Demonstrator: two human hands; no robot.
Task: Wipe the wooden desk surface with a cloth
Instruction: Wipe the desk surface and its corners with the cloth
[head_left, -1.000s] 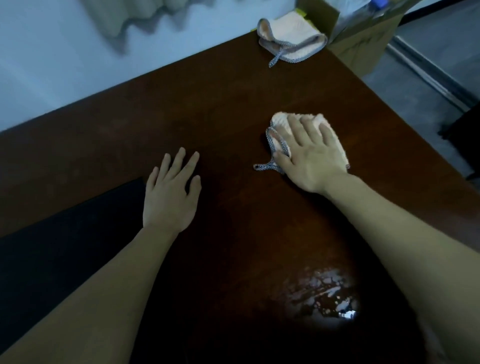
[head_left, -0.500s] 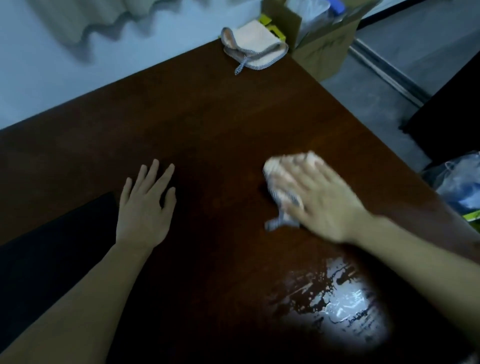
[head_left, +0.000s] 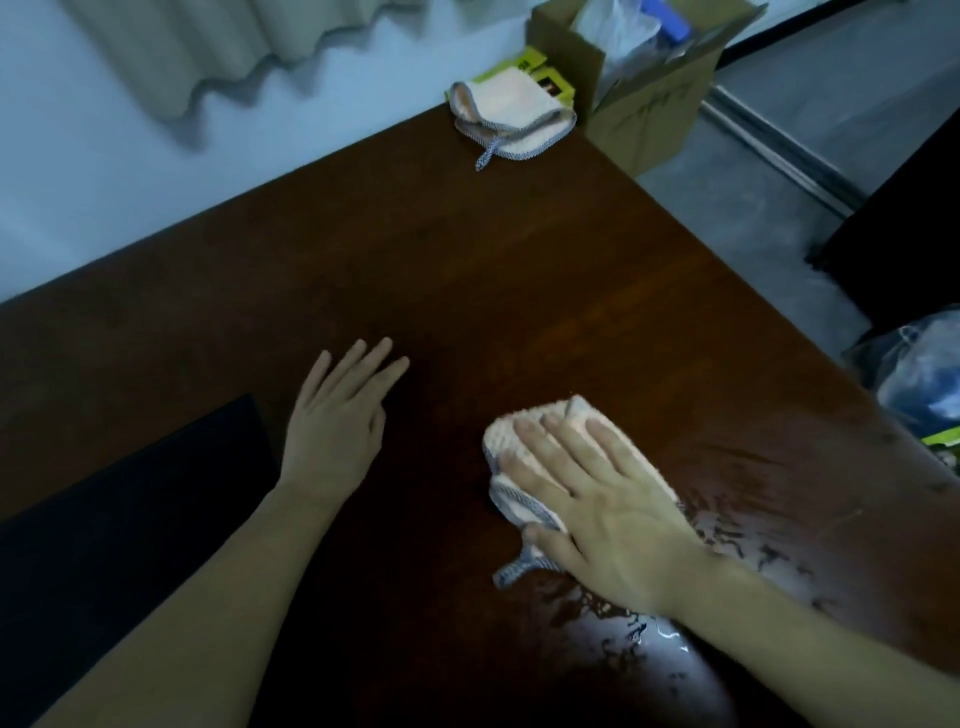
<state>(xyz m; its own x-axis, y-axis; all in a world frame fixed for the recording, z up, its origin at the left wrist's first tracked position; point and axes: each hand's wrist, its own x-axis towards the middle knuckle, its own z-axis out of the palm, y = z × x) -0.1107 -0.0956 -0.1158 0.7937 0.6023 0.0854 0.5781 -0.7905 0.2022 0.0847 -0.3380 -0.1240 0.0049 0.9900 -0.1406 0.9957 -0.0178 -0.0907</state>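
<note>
A dark brown wooden desk (head_left: 519, 291) fills the view. My right hand (head_left: 597, 499) presses flat, fingers straight, on a folded pink cloth with a grey checked border (head_left: 506, 444), whose hanging loop trails toward me. Wet streaks and a shiny puddle (head_left: 660, 639) lie just under and behind my right wrist. My left hand (head_left: 337, 421) rests flat on the wood to the left of the cloth, fingers spread, holding nothing.
A second folded pink cloth (head_left: 511, 117) lies at the desk's far corner. A cardboard box (head_left: 639, 73) with bags stands on the floor beyond it. A black mat (head_left: 130, 519) covers the desk's near left. A plastic bag (head_left: 919, 374) sits off the right edge.
My right hand has dragged the cloth toward me, into the wet patch. My left hand has stayed flat on the desk. The view has tilted up, so the far cloth and box sit lower in frame.
</note>
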